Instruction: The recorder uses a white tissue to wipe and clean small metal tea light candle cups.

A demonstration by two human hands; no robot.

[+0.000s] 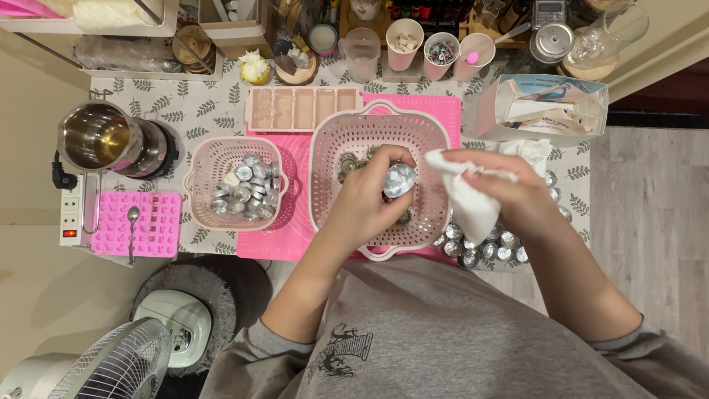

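Observation:
My left hand (367, 198) holds a small silver metal cup (399, 179) over the large pink basket (336, 159), which has a few more such cups in it. My right hand (509, 192) grips a crumpled white tissue (467, 196) just to the right of the cup, close to touching it. A smaller pink basket (198, 171) to the left is filled with several silver cups (244, 191). More silver cups (484, 247) lie in a cluster on the table under my right wrist.
A steel pot (100, 137) sits on a black heater at the left, beside a power strip (70, 214). A pink silicone mould (136, 222) carries a spoon. A pink divided tray (303, 108), a tissue box (543, 107), cups and jars line the back. A fan (118, 366) stands below.

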